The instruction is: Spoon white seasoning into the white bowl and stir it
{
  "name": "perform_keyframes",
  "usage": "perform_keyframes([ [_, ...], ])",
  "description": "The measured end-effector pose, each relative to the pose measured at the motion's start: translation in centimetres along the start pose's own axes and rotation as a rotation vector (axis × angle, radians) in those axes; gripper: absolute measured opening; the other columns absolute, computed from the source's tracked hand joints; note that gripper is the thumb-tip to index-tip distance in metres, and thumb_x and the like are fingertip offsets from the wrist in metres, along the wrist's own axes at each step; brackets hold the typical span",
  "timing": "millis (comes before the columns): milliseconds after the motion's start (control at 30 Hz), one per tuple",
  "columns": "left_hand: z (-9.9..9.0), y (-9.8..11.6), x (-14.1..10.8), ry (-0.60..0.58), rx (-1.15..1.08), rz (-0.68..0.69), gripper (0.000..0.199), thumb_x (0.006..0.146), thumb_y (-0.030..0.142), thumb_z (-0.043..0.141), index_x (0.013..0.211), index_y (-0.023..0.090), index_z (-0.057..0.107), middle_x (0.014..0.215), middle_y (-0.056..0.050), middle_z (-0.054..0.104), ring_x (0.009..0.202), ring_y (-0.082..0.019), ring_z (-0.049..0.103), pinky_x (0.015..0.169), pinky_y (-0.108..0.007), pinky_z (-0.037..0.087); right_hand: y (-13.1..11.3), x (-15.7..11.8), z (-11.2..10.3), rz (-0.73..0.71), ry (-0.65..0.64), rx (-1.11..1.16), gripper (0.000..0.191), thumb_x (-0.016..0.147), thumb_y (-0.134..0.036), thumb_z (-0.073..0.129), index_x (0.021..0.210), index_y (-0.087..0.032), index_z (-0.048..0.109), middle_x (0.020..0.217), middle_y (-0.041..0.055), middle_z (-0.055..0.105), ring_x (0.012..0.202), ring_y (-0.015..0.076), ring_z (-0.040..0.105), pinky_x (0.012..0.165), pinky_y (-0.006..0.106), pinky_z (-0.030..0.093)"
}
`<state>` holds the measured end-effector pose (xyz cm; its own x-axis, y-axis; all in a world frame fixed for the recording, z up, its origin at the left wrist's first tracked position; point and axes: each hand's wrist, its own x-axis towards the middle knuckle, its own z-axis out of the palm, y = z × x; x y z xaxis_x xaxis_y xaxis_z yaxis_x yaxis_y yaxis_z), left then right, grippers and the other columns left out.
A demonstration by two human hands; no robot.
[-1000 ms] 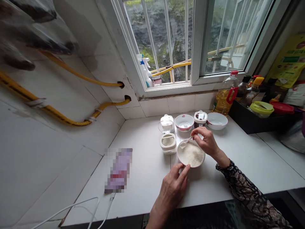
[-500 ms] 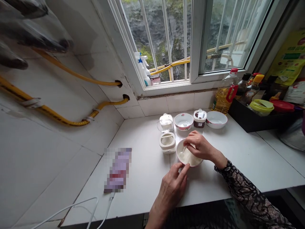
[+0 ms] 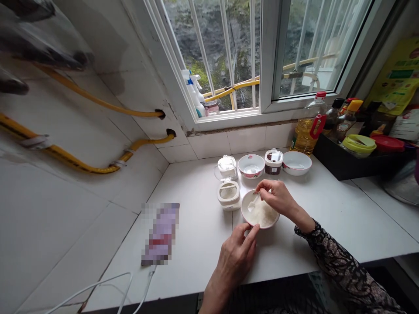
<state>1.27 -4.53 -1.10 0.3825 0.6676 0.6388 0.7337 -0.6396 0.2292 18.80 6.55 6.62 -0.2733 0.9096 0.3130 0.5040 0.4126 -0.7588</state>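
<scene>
on the white counter (image 3: 196, 226) below the window, i see my left hand (image 3: 237, 257) pinching the near rim of the bowl (image 3: 260, 210) of white grains while my right hand (image 3: 276, 197) grips a small spoon (image 3: 252, 203) dipped in them, mid-scoop i judge, needing a level lift toward the open jar (image 3: 228, 195).

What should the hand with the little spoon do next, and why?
Probably carry the loaded spoon sideways to the open jar. The right hand holds it just above the white grains in the bowl, the jar stands open right beside it, and the left hand steadies the bowl's rim.
</scene>
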Motion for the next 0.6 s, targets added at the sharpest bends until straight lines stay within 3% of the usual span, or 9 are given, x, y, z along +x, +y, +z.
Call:
perform_keyframes([
  [200, 0.01, 0.0, -0.03, -0.008, 0.004, -0.002, 0.046, 0.092, 0.007, 0.042, 0.136, 0.02, 0.049, 0.108, -0.011, 0.063, 0.095, -0.018, 0.066, 0.073, -0.024, 0.06, -0.44, -0.48, 0.72, -0.003, -0.192, 0.108, 0.02, 0.085, -0.013, 0.05, 0.082, -0.017, 0.069, 0.061, 0.0003, 0.07, 0.059, 0.0145, 0.065, 0.059, 0.024, 0.047],
  [400, 0.07, 0.03, -0.03, 0.002, -0.001, 0.005, 0.045, 0.091, 0.005, 0.042, 0.134, 0.019, 0.051, 0.108, -0.01, 0.062, 0.094, -0.017, 0.065, 0.073, -0.023, 0.059, -0.65, -0.38, 0.62, -0.091, -0.078, 0.073, 0.017, 0.089, -0.014, 0.052, 0.082, -0.018, 0.068, 0.063, -0.0002, 0.07, 0.059, 0.0138, 0.063, 0.062, 0.025, 0.047],
  [600, 0.03, 0.0, 0.04, 0.013, 0.011, 0.015, 0.045, 0.09, 0.004, 0.043, 0.132, 0.017, 0.052, 0.107, -0.011, 0.062, 0.092, -0.017, 0.065, 0.072, -0.024, 0.059, -0.23, -0.36, 0.57, -0.23, -0.147, -0.19, 0.02, 0.092, -0.012, 0.052, 0.081, -0.018, 0.068, 0.063, 0.0016, 0.068, 0.061, 0.0161, 0.061, 0.069, 0.03, 0.044],
])
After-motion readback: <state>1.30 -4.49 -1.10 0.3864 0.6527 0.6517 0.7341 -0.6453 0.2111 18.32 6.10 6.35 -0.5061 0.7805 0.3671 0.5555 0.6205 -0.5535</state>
